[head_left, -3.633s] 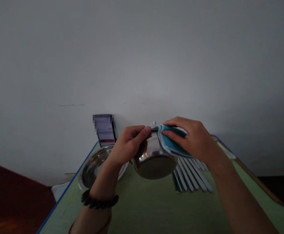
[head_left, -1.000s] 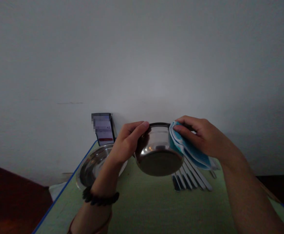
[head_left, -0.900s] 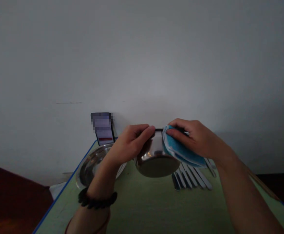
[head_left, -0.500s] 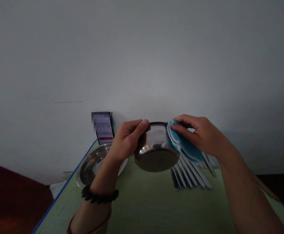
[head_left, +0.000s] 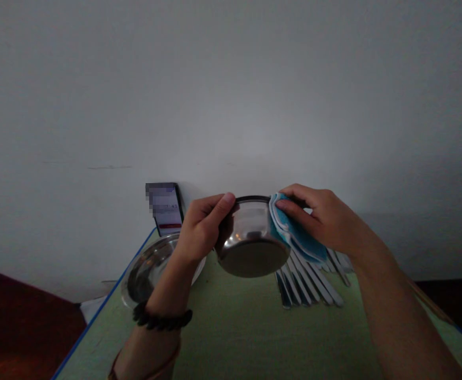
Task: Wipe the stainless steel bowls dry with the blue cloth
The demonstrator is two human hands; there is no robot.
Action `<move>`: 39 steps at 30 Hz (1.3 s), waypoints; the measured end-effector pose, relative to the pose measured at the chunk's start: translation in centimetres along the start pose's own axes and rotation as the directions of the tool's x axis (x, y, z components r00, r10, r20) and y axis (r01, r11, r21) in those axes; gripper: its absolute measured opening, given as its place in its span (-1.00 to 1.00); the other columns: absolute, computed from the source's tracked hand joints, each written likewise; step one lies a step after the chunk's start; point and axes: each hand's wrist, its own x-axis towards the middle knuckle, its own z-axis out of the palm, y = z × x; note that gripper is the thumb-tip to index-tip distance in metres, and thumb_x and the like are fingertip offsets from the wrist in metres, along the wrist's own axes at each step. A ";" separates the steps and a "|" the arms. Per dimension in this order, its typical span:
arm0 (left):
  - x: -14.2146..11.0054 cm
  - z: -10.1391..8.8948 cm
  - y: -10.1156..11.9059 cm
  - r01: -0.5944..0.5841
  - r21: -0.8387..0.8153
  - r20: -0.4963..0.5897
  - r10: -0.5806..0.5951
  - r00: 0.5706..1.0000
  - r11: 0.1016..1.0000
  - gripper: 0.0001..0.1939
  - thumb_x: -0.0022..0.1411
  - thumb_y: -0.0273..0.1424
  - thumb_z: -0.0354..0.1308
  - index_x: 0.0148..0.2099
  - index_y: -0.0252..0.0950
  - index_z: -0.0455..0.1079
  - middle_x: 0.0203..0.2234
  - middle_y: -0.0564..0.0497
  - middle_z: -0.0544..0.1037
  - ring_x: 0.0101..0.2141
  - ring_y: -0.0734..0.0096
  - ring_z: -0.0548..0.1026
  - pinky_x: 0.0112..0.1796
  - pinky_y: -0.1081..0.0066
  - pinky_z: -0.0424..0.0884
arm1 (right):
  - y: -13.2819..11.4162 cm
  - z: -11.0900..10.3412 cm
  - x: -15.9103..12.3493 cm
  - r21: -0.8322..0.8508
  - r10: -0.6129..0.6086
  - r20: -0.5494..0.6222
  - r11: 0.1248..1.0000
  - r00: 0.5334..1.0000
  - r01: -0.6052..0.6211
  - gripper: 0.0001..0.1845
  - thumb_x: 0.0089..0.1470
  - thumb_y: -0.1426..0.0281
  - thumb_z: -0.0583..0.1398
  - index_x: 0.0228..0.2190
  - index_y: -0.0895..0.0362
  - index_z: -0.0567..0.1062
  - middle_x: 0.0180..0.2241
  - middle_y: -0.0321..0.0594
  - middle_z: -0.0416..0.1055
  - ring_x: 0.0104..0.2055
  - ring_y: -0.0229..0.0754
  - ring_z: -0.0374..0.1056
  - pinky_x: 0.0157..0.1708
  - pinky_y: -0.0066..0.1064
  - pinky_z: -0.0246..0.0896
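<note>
A shiny metal bowl [head_left: 252,227] is held up above the table, tilted so that its outer side and flat base face me. My left hand [head_left: 205,227] grips its left side, thumb near the rim and the other fingers mostly hidden behind. My right hand [head_left: 313,211] pinches a folded blue cloth with white edges [head_left: 300,237], pressed over the bowl's right rim and side. Whatever is inside the bowl is out of sight.
Below the cloth, several metal utensils [head_left: 310,282] lie fanned out on the green table [head_left: 246,338]. A wide metal basin [head_left: 139,279] stands at the left, partly behind my left forearm. A phone [head_left: 167,211] leans against the wall [head_left: 231,95].
Both hands, the bowl and the cloth appear slightly further left and higher, while the whole view has shifted a little too. The grips look the same.
</note>
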 end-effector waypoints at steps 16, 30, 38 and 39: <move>0.0 0.1 0.2 0.057 0.007 0.117 -0.058 0.991 0.998 -0.59 0.17 -0.14 -0.01 -0.59 -0.31 0.15 -0.78 0.19 0.12 -0.75 0.67 0.08 -0.74 0.58 -0.07 | 0.3 0.3 0.1 0.010 0.003 0.046 1.000 0.999 -0.003 -0.71 0.16 0.21 -0.02 -0.28 0.12 0.39 -0.39 -0.27 0.42 -0.35 -0.25 0.31 -0.35 -0.42 0.11; 0.1 0.2 0.2 -0.100 0.295 0.145 0.059 0.988 0.950 -0.54 0.23 -0.12 -0.12 -0.60 -0.31 0.13 -0.77 0.16 0.16 -0.70 0.64 0.12 -0.69 0.57 0.01 | 0.3 0.2 0.1 -0.011 -0.018 0.057 1.000 0.998 0.019 -0.73 0.16 0.22 0.01 -0.29 0.12 0.41 -0.37 -0.30 0.41 -0.34 -0.30 0.30 -0.32 -0.46 0.11; -0.1 0.2 0.4 -0.102 0.288 0.280 0.018 0.960 0.952 -0.53 0.23 -0.10 -0.14 -0.59 -0.33 0.15 -0.73 0.16 0.14 -0.67 0.64 0.11 -0.67 0.58 0.04 | -0.7 1.0 0.4 -0.036 -0.087 0.046 0.995 0.995 0.088 -0.75 0.15 0.26 0.04 -0.28 0.16 0.42 -0.33 -0.28 0.44 -0.28 -0.30 0.32 -0.27 -0.49 0.10; -0.1 0.2 0.4 -0.116 0.318 0.303 0.015 0.953 0.941 -0.53 0.23 -0.11 -0.13 -0.57 -0.34 0.18 -0.72 0.15 0.15 -0.65 0.64 0.12 -0.66 0.58 0.05 | -0.8 1.1 0.5 -0.031 -0.104 0.061 0.994 0.993 0.106 -0.75 0.15 0.27 0.04 -0.28 0.16 0.42 -0.33 -0.28 0.44 -0.28 -0.30 0.32 -0.27 -0.49 0.10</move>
